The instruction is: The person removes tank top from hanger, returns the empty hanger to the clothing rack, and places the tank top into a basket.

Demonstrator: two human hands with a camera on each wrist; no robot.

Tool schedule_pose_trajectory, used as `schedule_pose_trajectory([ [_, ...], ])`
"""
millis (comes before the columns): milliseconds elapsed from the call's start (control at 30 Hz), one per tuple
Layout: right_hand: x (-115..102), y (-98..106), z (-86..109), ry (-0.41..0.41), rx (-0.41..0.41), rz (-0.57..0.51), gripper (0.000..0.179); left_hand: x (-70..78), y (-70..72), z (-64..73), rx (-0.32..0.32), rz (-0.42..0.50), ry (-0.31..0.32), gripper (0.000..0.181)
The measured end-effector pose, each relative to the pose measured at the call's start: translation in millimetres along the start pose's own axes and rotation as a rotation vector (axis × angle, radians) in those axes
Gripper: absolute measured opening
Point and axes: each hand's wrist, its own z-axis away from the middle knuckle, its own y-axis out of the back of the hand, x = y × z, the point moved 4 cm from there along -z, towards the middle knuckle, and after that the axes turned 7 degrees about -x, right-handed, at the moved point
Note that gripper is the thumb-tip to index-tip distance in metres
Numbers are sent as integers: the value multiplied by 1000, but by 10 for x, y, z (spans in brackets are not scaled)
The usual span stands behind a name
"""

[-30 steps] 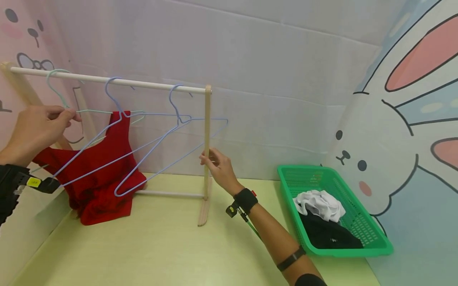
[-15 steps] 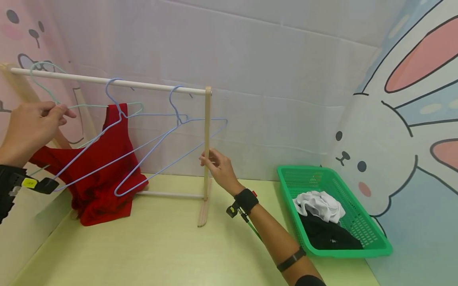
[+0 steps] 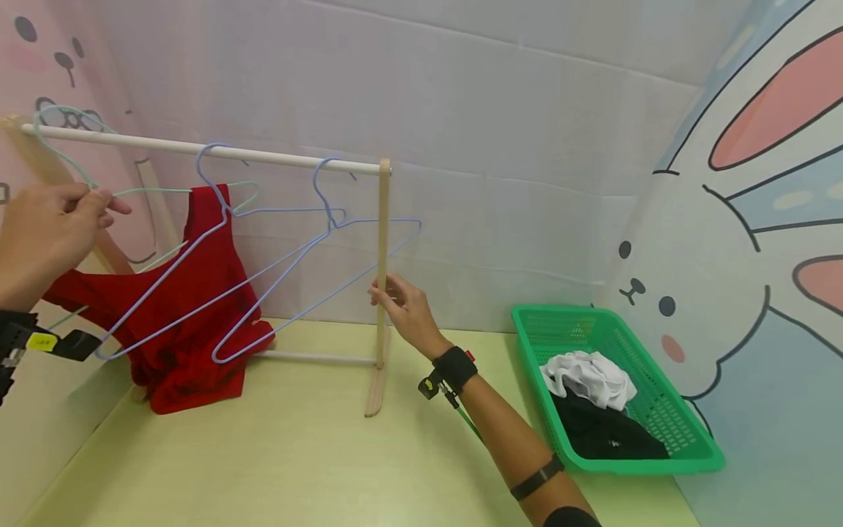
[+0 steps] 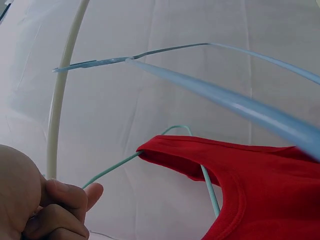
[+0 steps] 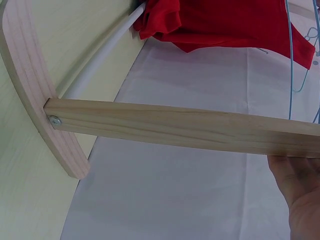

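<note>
My left hand [image 3: 49, 230] pinches a mint-green hanger [image 4: 112, 169] just below its hook, at the left end of the rack's white rail [image 3: 158, 144]. From that hanger hangs a red sleeveless top [image 3: 178, 373], one shoulder strap over the hanger's arm and its lower part bunched near the table. The hook arches over the rail in the head view. My right hand [image 3: 410, 311] grips the wooden post [image 3: 383, 219] at the rack's right end, fingertips against its far side. Two blue hangers [image 3: 222, 201] hang bare on the rail, partly in front of the red top.
A green plastic basket [image 3: 527, 351] stands at the right, holding a white cloth [image 3: 593, 377] and a black cloth [image 3: 606, 432]. The rack's foot [image 3: 375, 391] and lower bar [image 3: 316, 357] sit on the pale yellow table [image 3: 263, 468]. White curtain and printed walls surround it.
My left hand has moved left and slightly up along the rail, carrying the mint-green hanger and the red top's upper part. My right hand stays on the post.
</note>
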Motion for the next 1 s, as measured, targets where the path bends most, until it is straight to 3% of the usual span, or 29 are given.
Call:
schedule_pose_trajectory([
  [300,14,-18,3,0,1,-11,12,-34,85,5,11,14,-6,63],
  [433,17,-18,6,3,2,-10,12,-21,106,57,25,47,27,64],
  [733,17,-4,-2,7,-9,-8,14,70,162,188,49,81,7,57],
  [933,5,-10,0,7,-3,5,13,-6,186,265,62,196,-75,38],
  [1000,0,-10,1,7,2,10,13,-59,193,272,80,256,-124,42],
])
